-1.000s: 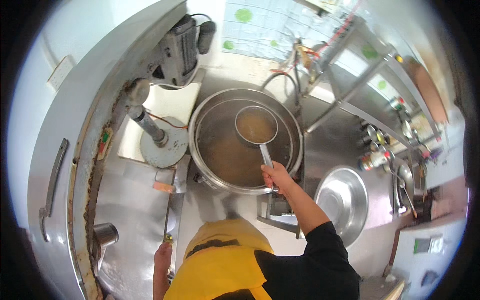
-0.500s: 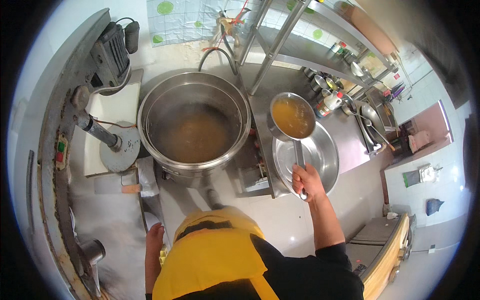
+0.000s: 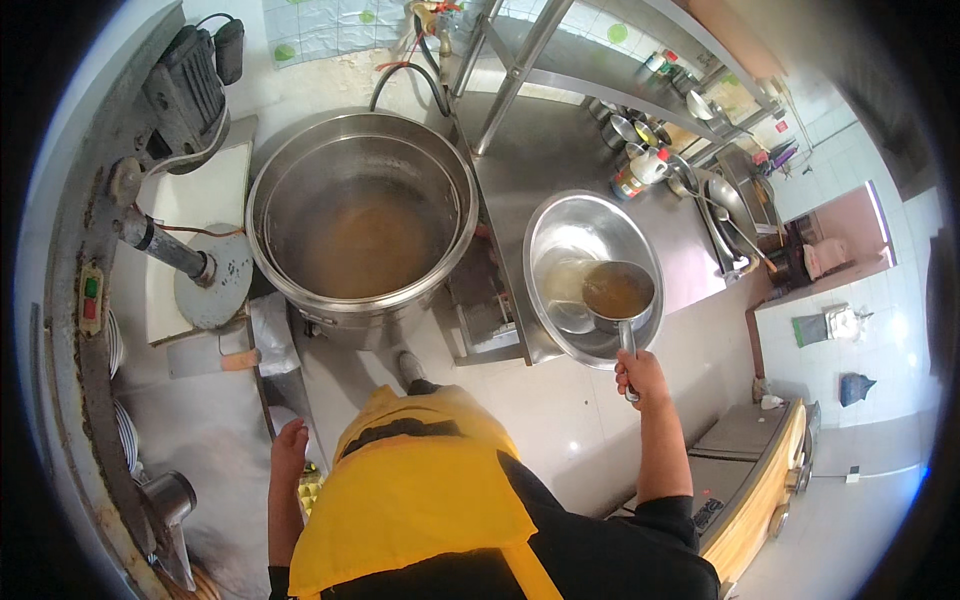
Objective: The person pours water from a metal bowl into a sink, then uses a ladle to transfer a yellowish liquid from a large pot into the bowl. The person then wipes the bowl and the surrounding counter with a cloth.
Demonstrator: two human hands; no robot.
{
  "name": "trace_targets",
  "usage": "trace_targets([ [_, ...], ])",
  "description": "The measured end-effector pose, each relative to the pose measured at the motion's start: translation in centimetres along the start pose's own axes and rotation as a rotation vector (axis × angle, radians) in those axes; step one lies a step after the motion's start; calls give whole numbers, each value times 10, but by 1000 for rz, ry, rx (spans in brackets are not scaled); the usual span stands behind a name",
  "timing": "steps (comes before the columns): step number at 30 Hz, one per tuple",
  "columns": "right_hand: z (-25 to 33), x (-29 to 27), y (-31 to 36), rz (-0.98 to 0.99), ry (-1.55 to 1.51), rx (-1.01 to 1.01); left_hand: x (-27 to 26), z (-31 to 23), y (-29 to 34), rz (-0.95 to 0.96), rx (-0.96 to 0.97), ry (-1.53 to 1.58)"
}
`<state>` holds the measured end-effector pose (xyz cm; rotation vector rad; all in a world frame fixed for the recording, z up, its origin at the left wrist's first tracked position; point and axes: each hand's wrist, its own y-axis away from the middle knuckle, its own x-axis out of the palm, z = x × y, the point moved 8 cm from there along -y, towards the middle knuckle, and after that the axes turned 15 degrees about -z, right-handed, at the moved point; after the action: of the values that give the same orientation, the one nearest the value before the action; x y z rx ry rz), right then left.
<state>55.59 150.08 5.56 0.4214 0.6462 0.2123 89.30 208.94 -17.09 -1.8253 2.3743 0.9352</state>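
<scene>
My right hand (image 3: 641,376) is closed around the handle of a large metal ladle (image 3: 632,328). Brownish, clear broth (image 3: 617,294) fills part of its bowl, which tilts over a wide stainless steel basin (image 3: 541,225). Pale liquid (image 3: 566,283) lies in the basin beside the ladle's left edge. To the left stands a tall, deep stockpot (image 3: 262,240) with cloudy brown broth low inside it and haze above. My left hand (image 3: 290,442) hangs at my left side, its fingers loosely curled with nothing visible in them.
The basin sits at the front of a steel counter (image 3: 520,140) under a metal shelf (image 3: 590,95). A red-capped bottle (image 3: 638,172) and several metal containers stand farther back. At left, a machine (image 3: 180,100) with a round plate (image 3: 213,283) rises beside a cleaver (image 3: 210,355).
My right hand has lowered the ladle and tipped it left into the basin, where liquid now shows. My left hand stays at my side; the whole view has shifted slightly.
</scene>
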Motion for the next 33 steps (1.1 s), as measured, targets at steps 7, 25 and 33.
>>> trace_targets([
  [7,0,-38,-18,-165,249,-119,-16,16,-5,-22,27,-81],
  [25,64,-25,6,-635,1037,-641,-7,3,16,-72,105,67],
  [33,193,176,30,32,380,-653,-19,14,40,-186,-51,31],
])
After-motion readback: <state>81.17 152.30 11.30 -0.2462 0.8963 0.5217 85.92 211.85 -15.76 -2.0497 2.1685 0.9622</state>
